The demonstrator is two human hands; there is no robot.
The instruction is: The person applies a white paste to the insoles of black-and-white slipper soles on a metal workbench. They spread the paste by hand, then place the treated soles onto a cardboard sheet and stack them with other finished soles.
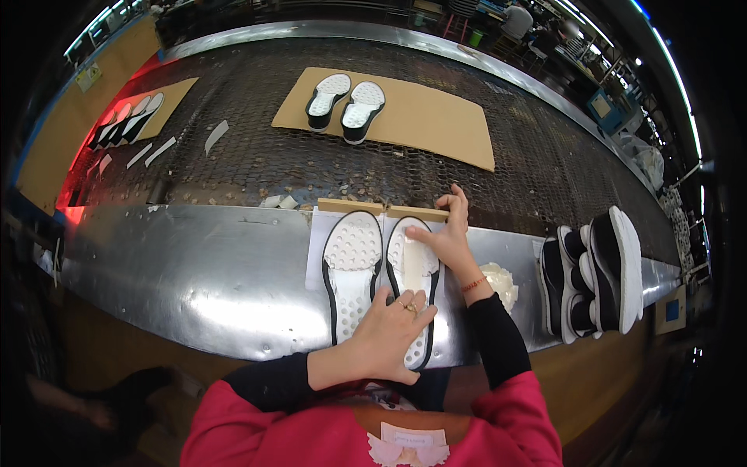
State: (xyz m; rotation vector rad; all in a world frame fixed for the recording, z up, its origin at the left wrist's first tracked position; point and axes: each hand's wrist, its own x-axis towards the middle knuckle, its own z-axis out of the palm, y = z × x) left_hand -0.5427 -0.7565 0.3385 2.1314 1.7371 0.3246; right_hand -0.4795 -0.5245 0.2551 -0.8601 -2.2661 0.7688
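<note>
Two white shoe soles with black edges lie side by side on the metal table edge: the left sole (352,257) and the right sole (395,247). A beige strip (413,268) runs lengthwise along the right sole. My left hand (389,331) lies over that sole's lower half, fingers spread at the strip's lower end and thumb near the heel. At the toe end, my right hand (450,233) rests its thumb by the strip's top, its other fingers stretched upward beside a wooden bar (416,212). White paper (315,261) lies under the soles.
Stacked black-and-white soles (611,272) stand at the right, beyond a crumpled cream lump (499,284). Across the dark mesh belt (249,148), cardboard (436,124) carries another sole pair (362,109). More soles (140,113) sit far left under red light, near loose white strips (161,152).
</note>
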